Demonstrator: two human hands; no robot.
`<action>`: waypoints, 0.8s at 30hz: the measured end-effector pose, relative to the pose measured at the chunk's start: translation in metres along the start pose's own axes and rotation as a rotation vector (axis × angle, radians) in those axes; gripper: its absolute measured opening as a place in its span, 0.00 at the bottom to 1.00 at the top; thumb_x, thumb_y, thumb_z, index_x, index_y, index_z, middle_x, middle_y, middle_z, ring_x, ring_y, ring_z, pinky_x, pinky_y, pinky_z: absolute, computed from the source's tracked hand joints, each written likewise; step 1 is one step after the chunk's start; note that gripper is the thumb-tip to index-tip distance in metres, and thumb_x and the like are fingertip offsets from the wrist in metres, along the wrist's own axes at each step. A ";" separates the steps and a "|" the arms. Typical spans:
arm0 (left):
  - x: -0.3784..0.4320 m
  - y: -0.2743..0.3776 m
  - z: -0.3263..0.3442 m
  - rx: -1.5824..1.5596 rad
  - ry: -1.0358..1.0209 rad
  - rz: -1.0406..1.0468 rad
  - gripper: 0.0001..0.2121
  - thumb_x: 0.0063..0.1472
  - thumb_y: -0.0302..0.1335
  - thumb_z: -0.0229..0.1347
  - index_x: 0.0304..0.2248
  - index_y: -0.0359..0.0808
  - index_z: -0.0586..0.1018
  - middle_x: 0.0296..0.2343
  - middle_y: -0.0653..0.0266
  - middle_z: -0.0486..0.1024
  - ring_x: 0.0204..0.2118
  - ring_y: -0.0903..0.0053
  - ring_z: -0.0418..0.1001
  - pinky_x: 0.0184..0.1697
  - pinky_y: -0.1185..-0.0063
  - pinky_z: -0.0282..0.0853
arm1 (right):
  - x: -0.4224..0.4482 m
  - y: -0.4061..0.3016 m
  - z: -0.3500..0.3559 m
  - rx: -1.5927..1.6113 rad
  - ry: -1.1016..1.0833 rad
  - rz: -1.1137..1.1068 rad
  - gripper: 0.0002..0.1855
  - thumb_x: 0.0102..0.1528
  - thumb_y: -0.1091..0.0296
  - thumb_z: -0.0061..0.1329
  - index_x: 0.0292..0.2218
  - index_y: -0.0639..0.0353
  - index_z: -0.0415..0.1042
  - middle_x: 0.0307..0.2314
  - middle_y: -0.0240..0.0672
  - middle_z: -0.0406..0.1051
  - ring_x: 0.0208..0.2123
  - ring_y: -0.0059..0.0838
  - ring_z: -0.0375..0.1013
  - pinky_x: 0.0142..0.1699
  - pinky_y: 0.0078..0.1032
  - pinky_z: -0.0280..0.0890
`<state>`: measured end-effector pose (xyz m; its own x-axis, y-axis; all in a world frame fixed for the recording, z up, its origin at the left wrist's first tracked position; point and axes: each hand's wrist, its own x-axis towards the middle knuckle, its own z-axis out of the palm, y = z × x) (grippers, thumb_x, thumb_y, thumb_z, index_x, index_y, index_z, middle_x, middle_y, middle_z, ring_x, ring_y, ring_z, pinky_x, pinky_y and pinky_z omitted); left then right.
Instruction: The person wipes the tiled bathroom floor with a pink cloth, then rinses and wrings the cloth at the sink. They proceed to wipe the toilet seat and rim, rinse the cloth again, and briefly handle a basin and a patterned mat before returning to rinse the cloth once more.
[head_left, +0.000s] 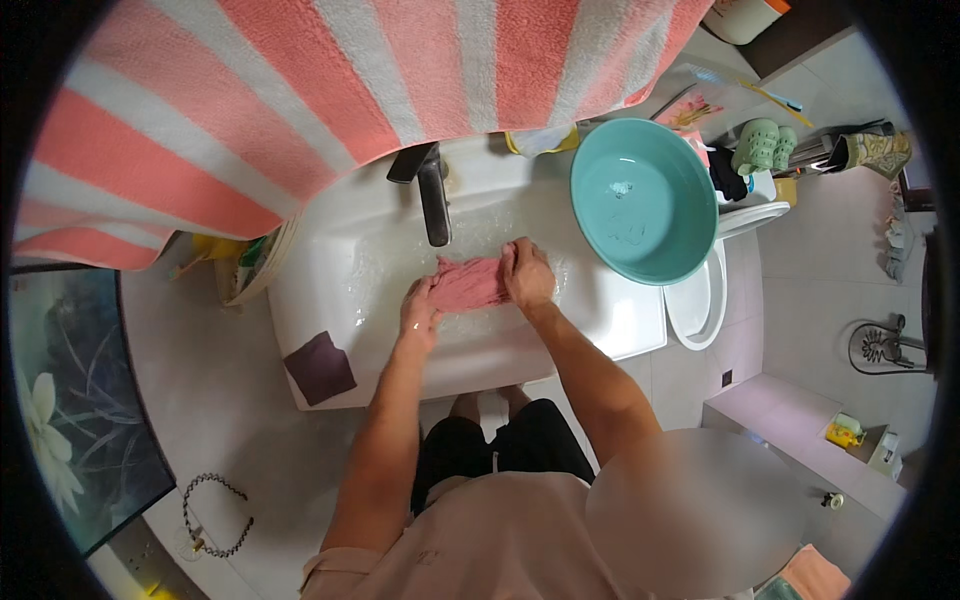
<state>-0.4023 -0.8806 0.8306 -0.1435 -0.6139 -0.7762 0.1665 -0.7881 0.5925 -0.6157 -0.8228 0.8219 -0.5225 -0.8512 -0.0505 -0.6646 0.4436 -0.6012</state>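
A wet pink cloth (472, 284) is stretched between my two hands above the white sink basin (375, 217). My left hand (419, 309) grips its left end, while my right hand (529, 273) holds the right end with the fingers folded over it. Water with some foam (480, 232) lies in the basin under the cloth. Just behind the cloth is the spout of a dark faucet (433, 199), whose tip points toward me.
A round teal plastic basin (645, 217) rests on the sink's right side. A dark purple cloth (321, 368) lies on the front left corner. Overhead at the back hangs a striped pink and white towel (420, 67). A basket (259, 266) stands left, a toilet (705, 300) right.
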 end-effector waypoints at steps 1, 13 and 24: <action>-0.009 0.005 -0.004 0.200 0.035 0.034 0.16 0.70 0.41 0.47 0.52 0.48 0.75 0.49 0.66 0.75 0.51 0.66 0.74 0.51 0.67 0.72 | -0.012 0.000 0.005 -0.003 -0.001 0.023 0.21 0.62 0.56 0.45 0.53 0.53 0.62 0.44 0.55 0.69 0.44 0.61 0.73 0.46 0.51 0.69; -0.021 0.017 -0.013 -0.089 -0.667 0.166 0.32 0.68 0.53 0.48 0.57 0.33 0.71 0.48 0.61 0.75 0.46 0.69 0.73 0.54 0.69 0.69 | -0.119 -0.186 -0.047 0.542 -0.153 -0.079 0.13 0.61 0.55 0.50 0.43 0.52 0.73 0.34 0.44 0.77 0.34 0.52 0.77 0.35 0.45 0.71; -0.003 0.004 0.011 -0.201 -0.210 -0.209 0.14 0.70 0.41 0.45 0.41 0.43 0.78 0.42 0.62 0.79 0.47 0.71 0.76 0.49 0.69 0.72 | -0.028 -0.051 0.022 0.025 -0.278 0.057 0.22 0.63 0.48 0.42 0.51 0.52 0.65 0.27 0.42 0.78 0.31 0.53 0.78 0.35 0.47 0.71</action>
<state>-0.4115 -0.8824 0.8371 -0.3888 -0.4521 -0.8028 0.2981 -0.8862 0.3547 -0.5556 -0.8275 0.8366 -0.3898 -0.8708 -0.2995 -0.6229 0.4889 -0.6107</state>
